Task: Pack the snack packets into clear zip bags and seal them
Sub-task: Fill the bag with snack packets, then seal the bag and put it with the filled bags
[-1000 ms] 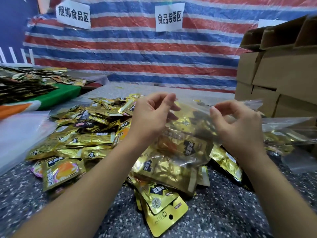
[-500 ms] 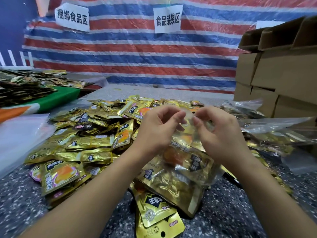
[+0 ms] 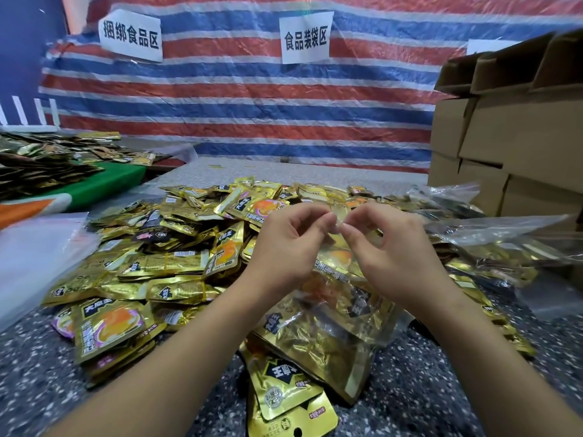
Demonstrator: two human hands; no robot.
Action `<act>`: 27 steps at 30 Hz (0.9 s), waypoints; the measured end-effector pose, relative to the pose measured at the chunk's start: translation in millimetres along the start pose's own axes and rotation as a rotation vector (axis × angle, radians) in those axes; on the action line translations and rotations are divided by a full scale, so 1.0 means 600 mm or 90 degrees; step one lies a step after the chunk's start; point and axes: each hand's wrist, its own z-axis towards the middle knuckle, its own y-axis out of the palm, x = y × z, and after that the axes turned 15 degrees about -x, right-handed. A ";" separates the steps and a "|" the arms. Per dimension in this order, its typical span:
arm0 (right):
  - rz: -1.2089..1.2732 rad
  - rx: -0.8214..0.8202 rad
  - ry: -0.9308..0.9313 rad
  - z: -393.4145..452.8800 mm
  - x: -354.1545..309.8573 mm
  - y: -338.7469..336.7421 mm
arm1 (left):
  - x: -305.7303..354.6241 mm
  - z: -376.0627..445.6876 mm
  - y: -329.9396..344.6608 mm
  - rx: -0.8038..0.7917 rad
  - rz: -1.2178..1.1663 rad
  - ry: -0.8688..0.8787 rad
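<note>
Gold packets (image 3: 285,394) lie loose nearest the viewer, just below the filled zip bag (image 3: 334,313), which hangs over the speckled table (image 3: 441,398). At the bag's top edge the left hand (image 3: 285,244) and right hand (image 3: 389,247) meet, each pinching the zip strip between thumb and fingertips. Behind the bag spreads the packet pile (image 3: 176,247); further right behind it stand cartons (image 3: 517,143). If the bulging contents pull the strip apart or the pinch skips a stretch, the seal could stay partly open.
</note>
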 end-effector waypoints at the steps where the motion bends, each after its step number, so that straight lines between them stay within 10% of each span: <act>1: 0.001 0.000 0.000 0.000 -0.001 0.001 | 0.001 0.000 0.001 -0.002 0.009 0.005; 27: -0.063 0.020 0.028 0.009 0.010 -0.002 | -0.004 0.004 -0.011 0.135 0.144 0.053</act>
